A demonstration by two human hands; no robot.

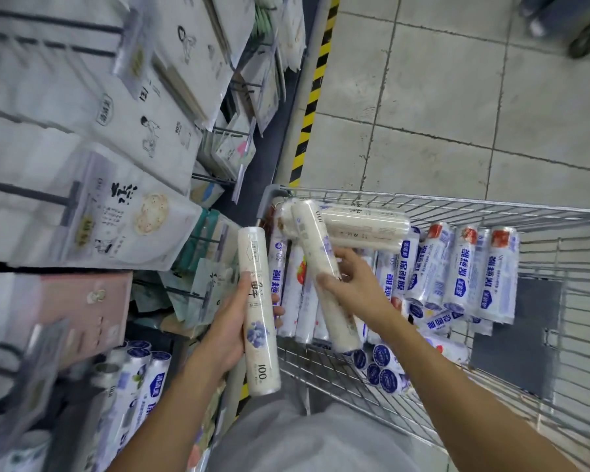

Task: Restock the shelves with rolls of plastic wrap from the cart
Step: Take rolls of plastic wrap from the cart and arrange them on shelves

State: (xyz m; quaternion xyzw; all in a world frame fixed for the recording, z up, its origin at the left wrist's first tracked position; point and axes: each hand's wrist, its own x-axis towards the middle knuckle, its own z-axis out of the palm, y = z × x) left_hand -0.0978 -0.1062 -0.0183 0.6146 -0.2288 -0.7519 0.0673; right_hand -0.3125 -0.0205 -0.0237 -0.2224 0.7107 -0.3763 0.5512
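Head view: left hand around left roll, right hand around right roll.

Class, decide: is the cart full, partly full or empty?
Partly full: the cart holds many rolls, yet its bare wire floor shows.

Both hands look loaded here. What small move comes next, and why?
Probably lift the second cream roll clear of the cart and swing left toward the shelf. The left hand already grips one cream roll beside the shelf, and the right hand grips the second above the cart's other rolls, so neither hand can take more.
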